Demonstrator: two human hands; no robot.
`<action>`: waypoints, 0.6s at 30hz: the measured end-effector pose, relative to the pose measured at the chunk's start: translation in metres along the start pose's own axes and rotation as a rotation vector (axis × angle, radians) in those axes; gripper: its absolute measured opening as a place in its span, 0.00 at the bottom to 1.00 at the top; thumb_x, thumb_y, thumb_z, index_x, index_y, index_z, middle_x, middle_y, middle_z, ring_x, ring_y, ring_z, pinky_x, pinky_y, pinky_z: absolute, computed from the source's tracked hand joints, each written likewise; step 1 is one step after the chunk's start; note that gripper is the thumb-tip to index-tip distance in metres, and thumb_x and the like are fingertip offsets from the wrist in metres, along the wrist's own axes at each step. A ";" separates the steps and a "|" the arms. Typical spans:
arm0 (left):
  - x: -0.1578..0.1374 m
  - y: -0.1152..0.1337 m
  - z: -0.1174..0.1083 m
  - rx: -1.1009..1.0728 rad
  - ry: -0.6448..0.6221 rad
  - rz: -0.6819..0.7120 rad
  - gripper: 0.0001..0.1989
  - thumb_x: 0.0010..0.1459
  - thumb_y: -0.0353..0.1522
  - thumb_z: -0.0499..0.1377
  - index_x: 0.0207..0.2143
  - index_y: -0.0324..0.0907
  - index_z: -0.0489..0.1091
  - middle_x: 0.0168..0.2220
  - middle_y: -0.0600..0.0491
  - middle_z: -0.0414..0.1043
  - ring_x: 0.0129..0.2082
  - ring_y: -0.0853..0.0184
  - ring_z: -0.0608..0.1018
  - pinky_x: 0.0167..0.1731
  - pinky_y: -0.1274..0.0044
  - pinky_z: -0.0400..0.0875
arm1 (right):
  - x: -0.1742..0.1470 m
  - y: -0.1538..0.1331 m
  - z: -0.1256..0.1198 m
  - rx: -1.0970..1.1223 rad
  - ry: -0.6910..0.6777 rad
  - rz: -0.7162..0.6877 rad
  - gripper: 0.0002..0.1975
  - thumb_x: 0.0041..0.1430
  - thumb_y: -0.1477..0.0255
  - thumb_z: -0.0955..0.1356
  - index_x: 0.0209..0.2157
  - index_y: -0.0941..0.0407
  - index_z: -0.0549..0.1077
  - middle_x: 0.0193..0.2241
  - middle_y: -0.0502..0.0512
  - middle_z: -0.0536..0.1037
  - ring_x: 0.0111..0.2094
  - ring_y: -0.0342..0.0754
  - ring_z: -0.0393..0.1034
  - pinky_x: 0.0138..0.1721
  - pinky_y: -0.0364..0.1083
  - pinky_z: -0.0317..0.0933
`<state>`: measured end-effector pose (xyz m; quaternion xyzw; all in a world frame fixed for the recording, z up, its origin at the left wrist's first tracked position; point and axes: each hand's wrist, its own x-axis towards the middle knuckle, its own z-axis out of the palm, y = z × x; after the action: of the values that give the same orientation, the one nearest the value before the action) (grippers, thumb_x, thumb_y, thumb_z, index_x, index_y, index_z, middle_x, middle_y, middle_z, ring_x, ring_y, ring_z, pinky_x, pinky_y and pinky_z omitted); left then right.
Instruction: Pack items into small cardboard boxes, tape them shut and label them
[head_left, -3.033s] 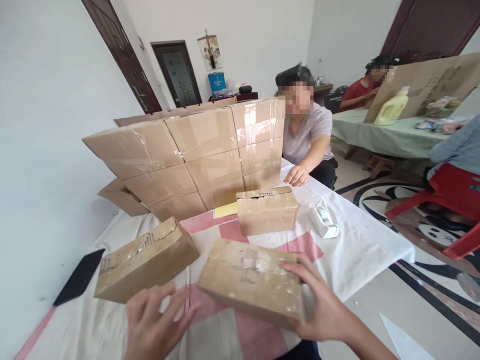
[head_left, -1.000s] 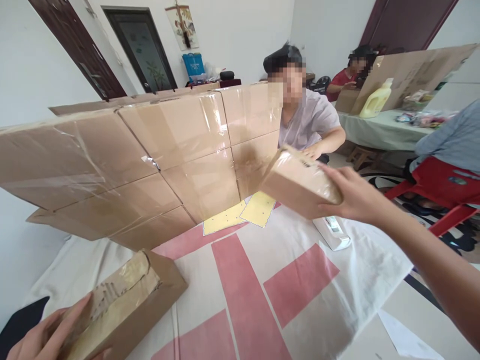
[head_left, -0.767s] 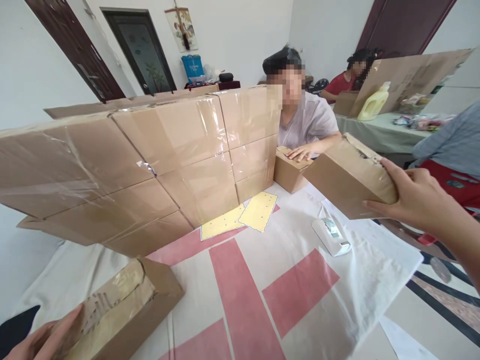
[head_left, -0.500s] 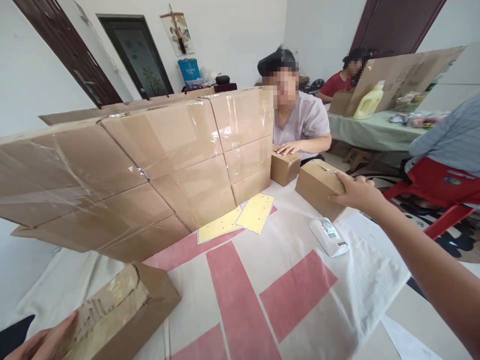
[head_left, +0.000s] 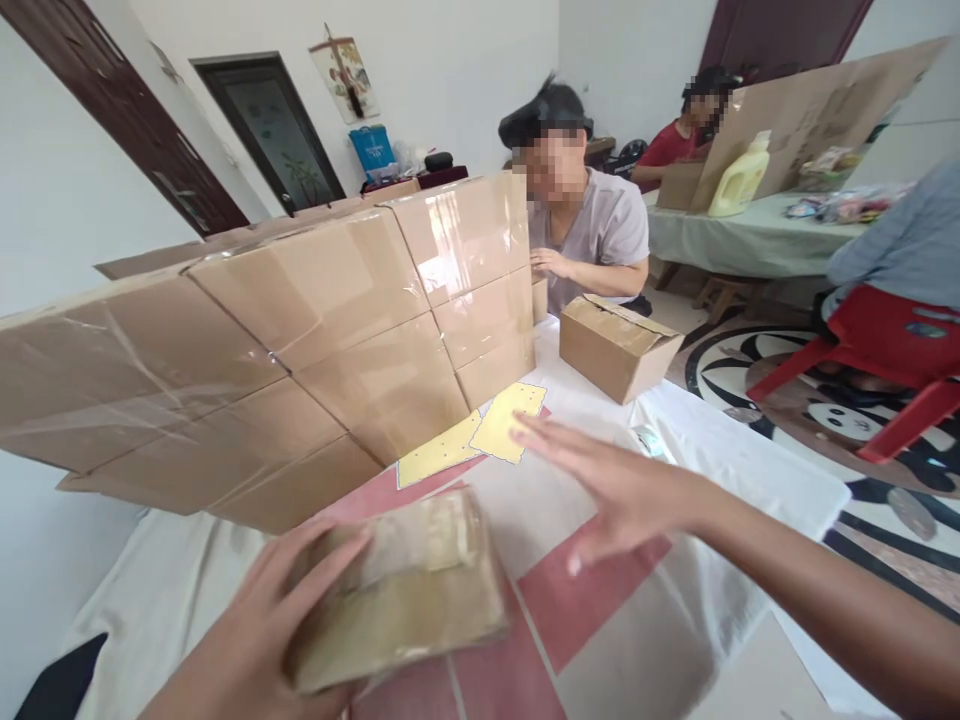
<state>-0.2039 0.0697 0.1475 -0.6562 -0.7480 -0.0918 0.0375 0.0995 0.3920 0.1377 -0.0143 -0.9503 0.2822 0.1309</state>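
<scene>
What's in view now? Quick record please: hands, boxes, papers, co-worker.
left hand: gripping a taped cardboard box, motion-blurred
right hand: open, no object held; fingertips overlap the yellow papers in view, contact unclear
second box: on the white-and-pink cloth, near the far edge, untouched
yellow papers: two, overlapping, at the foot of the cardboard wall
white device: mostly hidden by the right arm
co-worker's hand: beside the wall's far end

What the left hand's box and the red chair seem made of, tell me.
Box in the left hand: probably cardboard, matte brown, flat-sided, with glossy-looking tape. Red chair: likely plastic, smooth, evenly coloured, though distance leaves that open.
</scene>
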 end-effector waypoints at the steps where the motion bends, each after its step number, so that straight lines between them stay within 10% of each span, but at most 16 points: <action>1: 0.029 0.017 -0.005 -0.025 -0.028 0.075 0.47 0.49 0.43 0.67 0.69 0.68 0.51 0.65 0.51 0.60 0.62 0.47 0.70 0.55 0.60 0.76 | -0.005 -0.015 0.007 0.059 -0.031 0.006 0.61 0.49 0.58 0.78 0.74 0.42 0.39 0.73 0.60 0.50 0.70 0.66 0.54 0.65 0.60 0.58; 8: 0.170 0.104 -0.023 -0.112 -0.063 0.399 0.42 0.48 0.36 0.70 0.66 0.53 0.61 0.65 0.45 0.58 0.65 0.48 0.63 0.58 0.56 0.72 | -0.065 -0.029 -0.004 0.056 0.218 0.251 0.58 0.48 0.74 0.74 0.73 0.41 0.39 0.68 0.62 0.57 0.62 0.66 0.65 0.52 0.56 0.73; 14: 0.241 0.164 -0.029 -0.169 0.000 0.652 0.42 0.50 0.41 0.71 0.65 0.48 0.62 0.63 0.46 0.59 0.66 0.52 0.62 0.59 0.57 0.69 | -0.146 -0.015 -0.023 -0.152 0.412 0.479 0.61 0.48 0.61 0.74 0.73 0.36 0.32 0.74 0.53 0.42 0.70 0.74 0.49 0.57 0.67 0.70; 18: 0.277 0.211 -0.037 -0.110 0.003 0.859 0.35 0.58 0.45 0.63 0.65 0.46 0.62 0.71 0.52 0.50 0.69 0.52 0.58 0.60 0.56 0.65 | -0.182 -0.021 -0.019 -0.355 0.665 0.694 0.70 0.35 0.39 0.74 0.72 0.34 0.31 0.72 0.56 0.50 0.68 0.77 0.51 0.57 0.72 0.66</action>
<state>-0.0355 0.3589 0.2509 -0.9088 -0.4009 -0.1087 0.0381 0.2813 0.3657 0.1201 -0.4401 -0.8297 0.1236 0.3205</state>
